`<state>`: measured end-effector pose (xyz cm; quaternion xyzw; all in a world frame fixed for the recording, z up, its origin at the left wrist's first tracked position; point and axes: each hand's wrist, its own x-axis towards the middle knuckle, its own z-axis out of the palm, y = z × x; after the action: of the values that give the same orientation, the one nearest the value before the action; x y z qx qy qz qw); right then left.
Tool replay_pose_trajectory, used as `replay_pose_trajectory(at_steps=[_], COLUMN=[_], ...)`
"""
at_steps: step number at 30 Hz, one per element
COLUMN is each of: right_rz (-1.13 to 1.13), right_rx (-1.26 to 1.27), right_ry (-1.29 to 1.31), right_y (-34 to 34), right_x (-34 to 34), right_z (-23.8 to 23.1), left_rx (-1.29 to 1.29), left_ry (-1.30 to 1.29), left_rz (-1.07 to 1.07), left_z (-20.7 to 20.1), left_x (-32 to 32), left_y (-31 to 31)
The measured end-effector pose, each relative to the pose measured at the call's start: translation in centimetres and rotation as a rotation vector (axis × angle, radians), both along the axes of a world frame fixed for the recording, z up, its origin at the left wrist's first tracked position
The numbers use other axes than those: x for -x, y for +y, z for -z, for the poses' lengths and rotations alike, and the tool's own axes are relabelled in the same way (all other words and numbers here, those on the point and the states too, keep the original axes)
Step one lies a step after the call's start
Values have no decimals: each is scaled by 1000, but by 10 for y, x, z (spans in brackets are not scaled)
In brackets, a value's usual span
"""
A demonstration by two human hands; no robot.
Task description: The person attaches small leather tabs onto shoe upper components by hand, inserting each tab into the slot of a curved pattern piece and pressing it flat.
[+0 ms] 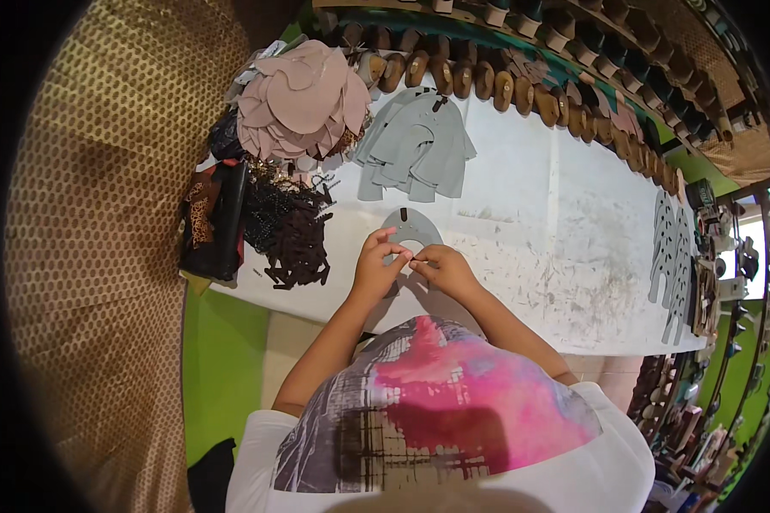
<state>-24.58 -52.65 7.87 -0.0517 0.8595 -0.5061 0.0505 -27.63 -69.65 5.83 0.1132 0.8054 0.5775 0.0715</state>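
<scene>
Flat on the white table in front of me is a grey horseshoe-shaped shoe upper piece (414,224), with a small black strip at its top and a few small holes. Over its inner curve, my left hand (375,267) and my right hand (447,272) meet with thumbs and forefingers pinched together. Something tiny and dark seems to be between the fingertips, too small to name. Farther back lies a fanned stack of similar grey upper pieces (419,145). To the left is a heap of short black strips (298,248).
The white table (522,231) is scuffed and stained. Pink cut pieces (304,98) are piled at the back left, near a black case (224,222). Brown shoe lasts (483,81) line the back edge. Grey pieces with black strips (669,256) lie at the right.
</scene>
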Motion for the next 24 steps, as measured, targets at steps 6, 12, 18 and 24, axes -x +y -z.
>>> replay_pose_trajectory(at_steps=[6,12,18,24], right_rz=[88,79,105,160], right_rx=[116,72,109,118], right_ry=[-80,-169,-150,-175], right_y=[-4,0,-2,2], right_x=[1,6,5,12], right_z=[-5,-7,5,10], left_rx=[-30,-26,94,240], left_ry=[-21,-68,-27,10], left_rz=[-23,-44,-19,-39], left_z=[-12,-2,3,8], left_x=[-2,0,4,12], left_y=[6,5,3,9])
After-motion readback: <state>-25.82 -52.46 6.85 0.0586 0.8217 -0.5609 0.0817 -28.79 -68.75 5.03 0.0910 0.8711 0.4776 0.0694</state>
